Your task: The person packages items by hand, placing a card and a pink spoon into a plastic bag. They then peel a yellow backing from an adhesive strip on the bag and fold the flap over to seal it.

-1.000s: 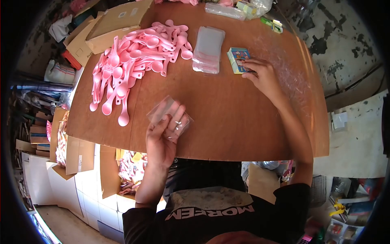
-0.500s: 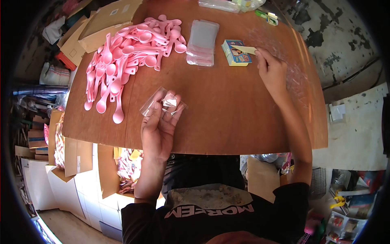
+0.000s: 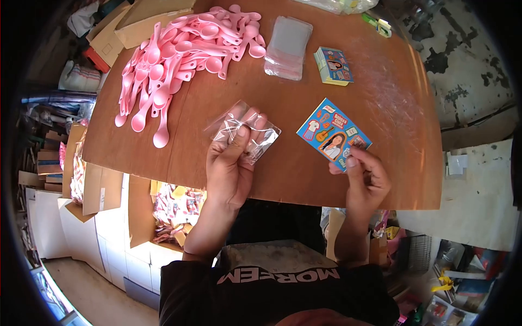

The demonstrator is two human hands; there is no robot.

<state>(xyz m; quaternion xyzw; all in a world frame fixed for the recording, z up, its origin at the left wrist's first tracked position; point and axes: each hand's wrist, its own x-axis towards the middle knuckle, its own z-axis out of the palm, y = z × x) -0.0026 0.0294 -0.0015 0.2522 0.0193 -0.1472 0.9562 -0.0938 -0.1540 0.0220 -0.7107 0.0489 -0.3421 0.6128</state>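
Over the table's front part, my left hand [image 3: 232, 155] grips a clear plastic bag [image 3: 265, 142], thumb pressed on it and fingers behind. To the right, my right hand [image 3: 363, 176] pinches a blue printed card [image 3: 328, 133] by its lower right corner. The card shows a guitar, clothes and a person's picture, and it is tilted, apart from the bag. Beyond it lies a stack of similar cards [image 3: 335, 66]. Left of that stack is a pile of clear plastic bags [image 3: 288, 48]. A big heap of pink measuring spoons [image 3: 185, 51] covers the table's back left.
The brown wooden table [image 3: 228, 182] has a curved-looking front edge near my body. A cardboard box [image 3: 152, 22] stands behind the spoons. Below the table is an open box of packed items [image 3: 176, 212]. A green object [image 3: 378, 24] lies at the back right.
My right hand has drawn the card off the stack and toward me, turning its printed face up. My left hand, with the bag, has shifted slightly right. The head view has shifted.
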